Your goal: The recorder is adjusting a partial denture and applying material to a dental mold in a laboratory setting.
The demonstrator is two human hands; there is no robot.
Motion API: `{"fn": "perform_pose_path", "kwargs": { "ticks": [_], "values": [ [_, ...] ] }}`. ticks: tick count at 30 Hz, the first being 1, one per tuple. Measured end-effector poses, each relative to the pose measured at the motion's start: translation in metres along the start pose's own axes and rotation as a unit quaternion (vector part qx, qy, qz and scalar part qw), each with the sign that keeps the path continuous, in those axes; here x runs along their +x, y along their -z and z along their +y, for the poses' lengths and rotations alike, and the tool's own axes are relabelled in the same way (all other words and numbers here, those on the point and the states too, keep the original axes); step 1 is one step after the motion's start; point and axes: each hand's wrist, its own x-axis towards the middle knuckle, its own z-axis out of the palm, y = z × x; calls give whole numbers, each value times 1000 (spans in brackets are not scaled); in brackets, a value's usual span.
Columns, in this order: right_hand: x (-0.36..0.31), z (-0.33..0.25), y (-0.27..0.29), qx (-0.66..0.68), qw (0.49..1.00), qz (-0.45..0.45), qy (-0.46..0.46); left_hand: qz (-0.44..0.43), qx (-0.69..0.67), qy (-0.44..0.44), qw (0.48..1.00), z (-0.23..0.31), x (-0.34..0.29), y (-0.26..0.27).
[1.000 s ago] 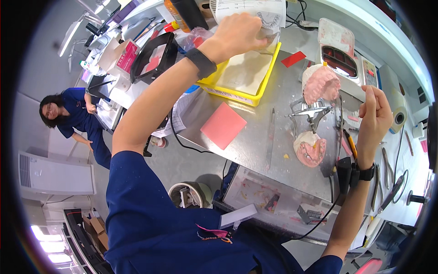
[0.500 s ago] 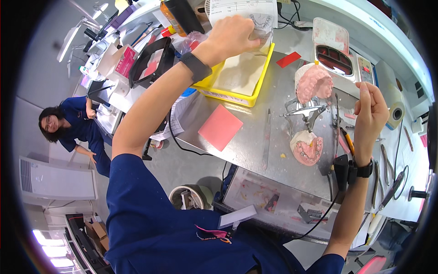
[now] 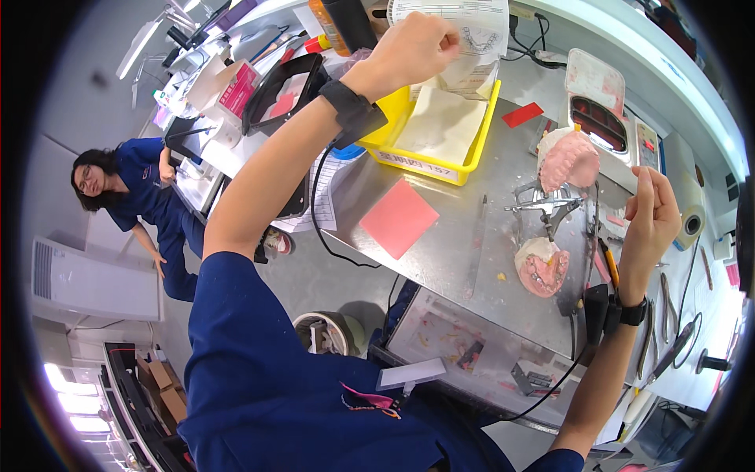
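My left hand (image 3: pixel 415 49) is raised at the back over the yellow tray (image 3: pixel 474 161), fingers curled closed in front of a printed form with a tooth diagram (image 3: pixel 480 39). Whether they grip the form is hidden. My right hand (image 3: pixel 654 211) is closed, thumb and fingertips together beside the wax heater's edge; anything in them is too small to make out. Left of it, a metal articulator (image 3: pixel 544 206) stands opened out. A pink upper dental model (image 3: pixel 572 160) is at its far end, and a lower model with pink wax and metal clasps (image 3: pixel 543 269) lies nearer.
A pink wax sheet (image 3: pixel 399 219) and a red wax piece (image 3: pixel 522 115) lie on the metal bench. The wax heater (image 3: pixel 599 122) stands at the back right. Hand tools, including pliers (image 3: pixel 667 303), lie at the right. A bin (image 3: pixel 334 334) stands below; another person (image 3: pixel 134 193) sits left.
The view has swung so that the bench appears farther right. My left hand has lifted slightly against the form and tray. My right hand has come a little nearer.
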Motion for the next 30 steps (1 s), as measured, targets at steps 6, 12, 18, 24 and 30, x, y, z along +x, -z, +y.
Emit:
{"fn": "perform_pose_path", "kwargs": {
  "ticks": [6, 12, 18, 24, 30],
  "values": [
    [2, 3, 1, 2, 1000, 2, 14, -71, 156, -51, 984, 17, 1, 1],
    [4, 5, 2, 23, 999, -7, 26, -52, 102, -23, 993, 7, 17, -13],
    [3, 5, 3, 11, 1000, -7, 15, -47, -58, 11, 997, -9, 22, -13],
    [3, 5, 3, 15, 1000, -17, 14, -55, -118, 40, 991, -7, 15, -1],
    [4, 8, 3, 19, 999, -21, 18, -58, -188, 80, 977, -9, 3, -4]
  ]
}}
